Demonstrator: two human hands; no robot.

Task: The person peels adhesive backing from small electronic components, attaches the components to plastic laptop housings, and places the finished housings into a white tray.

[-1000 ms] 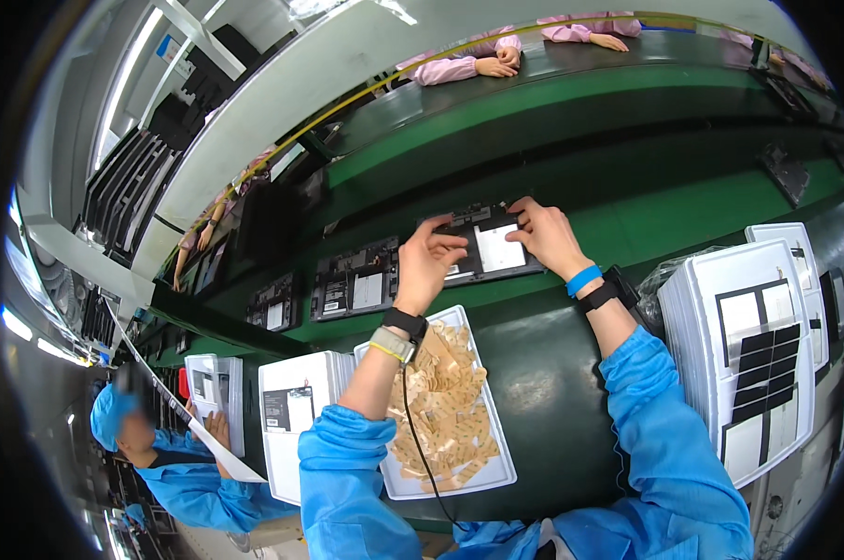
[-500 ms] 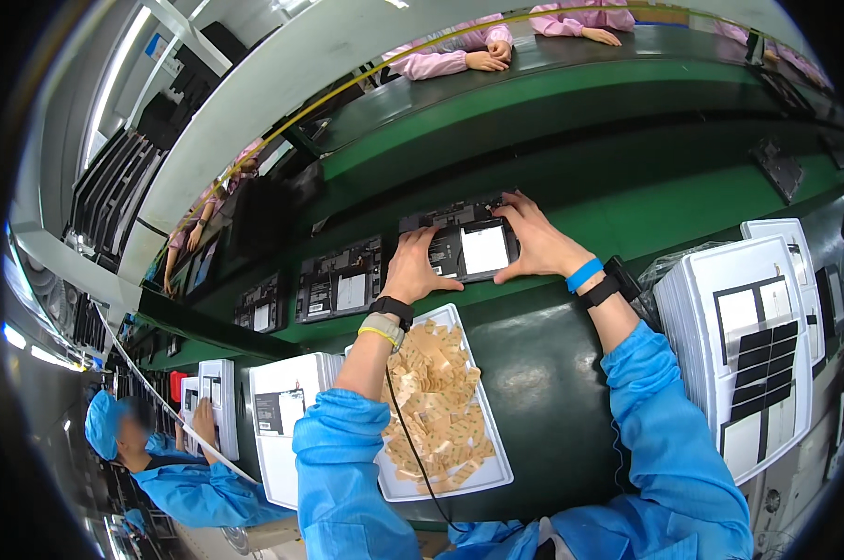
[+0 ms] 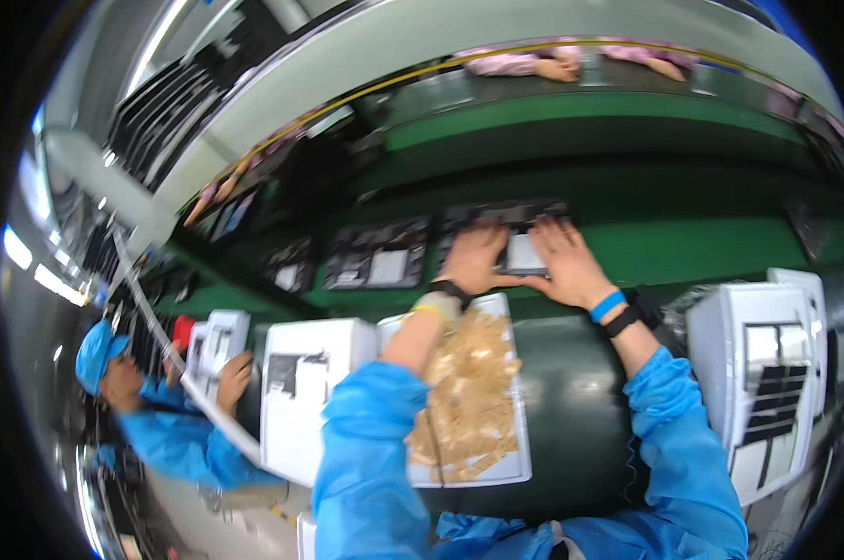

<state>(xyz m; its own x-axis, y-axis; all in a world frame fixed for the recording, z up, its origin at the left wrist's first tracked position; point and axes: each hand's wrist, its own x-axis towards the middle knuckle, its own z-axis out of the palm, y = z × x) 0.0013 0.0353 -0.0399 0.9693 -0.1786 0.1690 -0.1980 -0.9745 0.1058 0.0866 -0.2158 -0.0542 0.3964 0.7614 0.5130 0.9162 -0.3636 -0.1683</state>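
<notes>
My left hand point(image 3: 476, 259) and my right hand point(image 3: 571, 265) lie flat, fingers stretched forward, on a black open laptop base point(image 3: 454, 220). Between them shows a white panel point(image 3: 523, 252) of the battery fitted in the base's near part. My thumbs almost meet at its front edge, and the fingers hide much of the battery. Left of it on the green surface rests a second laptop base point(image 3: 381, 250) with a similar white panel, and a third base point(image 3: 288, 268) is farther left. Motion blurs the picture somewhat.
A white tray point(image 3: 523, 457) full of tan film strips point(image 3: 473, 392) is under my left forearm. Stacked white trays point(image 3: 720, 355) with black and white battery packs stand at right, another stack point(image 3: 286, 425) at left. A co-worker point(image 3: 160, 420) in blue is at far left; pink sleeves point(image 3: 506, 63) show across the bench.
My hands have gone from gripping the battery's two sides to lying flat on top of it. The whole view has shifted, and the co-worker's head has turned.
</notes>
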